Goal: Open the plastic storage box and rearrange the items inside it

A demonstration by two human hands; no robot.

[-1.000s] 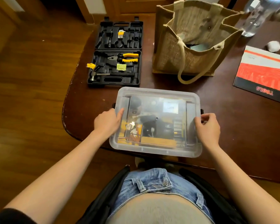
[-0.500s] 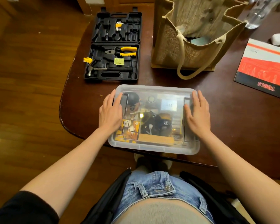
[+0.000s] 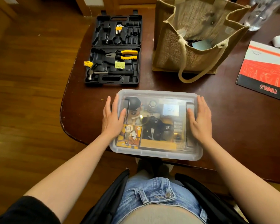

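Fingers of our left hand and right hand lie straight and slightly spread, flat on the two ends of the clear plastic storage box's lid. We see the closed box sitting at the near edge of the dark brown wooden table, its jumbled contents visible through the lid.

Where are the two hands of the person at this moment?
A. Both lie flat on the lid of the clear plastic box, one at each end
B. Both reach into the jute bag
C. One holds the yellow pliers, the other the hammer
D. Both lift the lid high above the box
A: the left hand and the right hand lie with straight fingers on the closed lid of the plastic box, one at each end.
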